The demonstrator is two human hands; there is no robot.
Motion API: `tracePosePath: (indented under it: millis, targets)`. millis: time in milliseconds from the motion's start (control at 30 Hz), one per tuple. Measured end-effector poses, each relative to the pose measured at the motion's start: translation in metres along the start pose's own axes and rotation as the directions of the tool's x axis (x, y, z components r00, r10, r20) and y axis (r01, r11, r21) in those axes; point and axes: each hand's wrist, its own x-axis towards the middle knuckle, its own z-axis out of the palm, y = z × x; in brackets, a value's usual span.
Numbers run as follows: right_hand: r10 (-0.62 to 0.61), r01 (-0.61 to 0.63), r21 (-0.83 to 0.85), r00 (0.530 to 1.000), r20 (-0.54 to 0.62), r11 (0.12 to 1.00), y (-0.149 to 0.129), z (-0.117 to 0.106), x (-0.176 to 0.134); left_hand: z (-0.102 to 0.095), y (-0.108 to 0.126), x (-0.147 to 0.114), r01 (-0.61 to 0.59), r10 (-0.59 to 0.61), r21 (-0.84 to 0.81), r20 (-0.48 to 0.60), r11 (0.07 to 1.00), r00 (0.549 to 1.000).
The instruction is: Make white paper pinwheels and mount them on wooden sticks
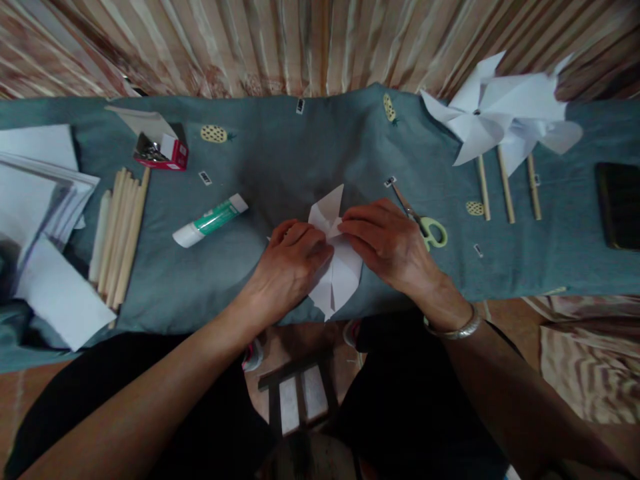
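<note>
A white paper pinwheel (pixel 345 267), partly folded, lies on the teal cloth near its front edge. My left hand (pixel 295 260) presses on its left side, thumb and fingers closed at the middle of the paper. From the right, my right hand (pixel 387 243) pinches a folded paper tip close to the centre. The fingertips of both hands nearly meet there and hide part of the folds. Just beyond my right hand lie scissors (pixel 433 232) with light green handles, partly covered by that hand.
A glue stick (pixel 213 220) lies left of my hands. Farther left are wooden sticks (pixel 120 233), an open red box (pixel 173 157) of small metal pieces, and paper sheets (pixel 65 293). Finished pinwheels (pixel 520 100) on sticks and a dark phone (pixel 617 207) lie at right.
</note>
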Motion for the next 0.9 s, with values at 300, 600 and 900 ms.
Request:
tracePosePath:
  millis: [300, 600, 900]
  targets:
    - [-0.091, 0.094, -0.039, 0.992, 0.091, 0.995, 0.0003, -0.0001, -0.0043, 0.0000, -0.0010, 0.0003, 0.006, -0.006, -0.002, 0.033, 1.000, 0.999]
    - [-0.086, 0.092, -0.042, 0.987, 0.132, 0.995, 0.0013, -0.0018, -0.0059, 0.0007, -0.0002, -0.0015, -0.002, 0.002, 0.010, 0.023, 1.000, 1.000]
    - [-0.069, 0.074, -0.025, 0.985, 0.155, 0.997, -0.0009, -0.0031, -0.0054, 0.0016, -0.0011, -0.0009, 0.002, -0.001, -0.007, 0.033, 1.000, 0.999]
